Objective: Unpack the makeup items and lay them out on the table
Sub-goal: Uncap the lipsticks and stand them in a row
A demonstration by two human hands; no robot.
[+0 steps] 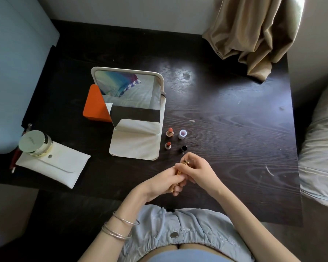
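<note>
Both my hands hold one gold lipstick tube [179,172] low over the dark table [235,129]. My left hand [165,183] grips its lower part and my right hand [197,171] grips its upper end. Just beyond them stand two uncapped lipsticks, one [169,132] farther and one [168,145] nearer. To their right stand a white cap [182,134] and a dark cap [183,149]. A white snap pouch [53,165] lies at the left with a round gold-lidded jar [34,142] on its corner.
A folding mirror [129,99] on a cream stand rises mid-table, with an orange box [95,104] behind its left side. A beige curtain [254,35] drapes over the far right corner. Bedding [322,148] lies past the right edge. Red pencils [15,157] poke out under the pouch.
</note>
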